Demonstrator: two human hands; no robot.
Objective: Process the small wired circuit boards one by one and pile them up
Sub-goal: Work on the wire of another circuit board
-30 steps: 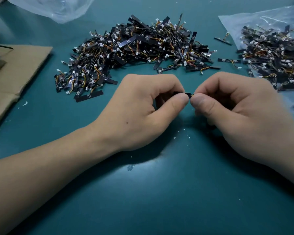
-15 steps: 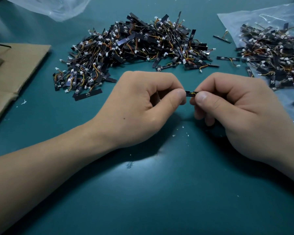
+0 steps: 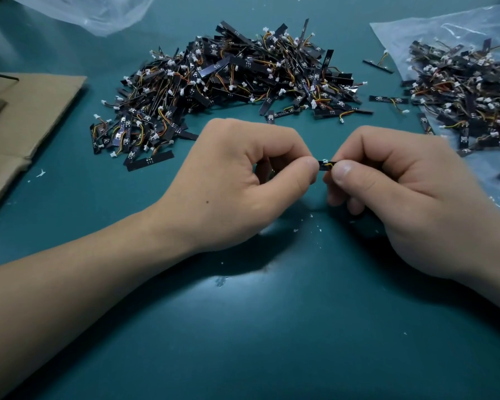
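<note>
A board pile (image 3: 228, 85) lay far-centre on the table (image 3: 243, 342). A second pile (image 3: 468, 96) lay right, on a bag (image 3: 445, 27); cardboard (image 3: 32, 111) lay left.

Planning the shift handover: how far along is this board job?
Seemingly done: the large pile mid-table. In hand: one board pinched between the left hand and right hand. Probably left: the heap on the plastic bag at right.

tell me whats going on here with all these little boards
A person is handling one small wired circuit board, pinching it between the left hand and right hand above the table. A big pile of the same boards lies behind the hands, and a second pile sits on a plastic bag to the right. Which pile is finished cannot be told.
</note>
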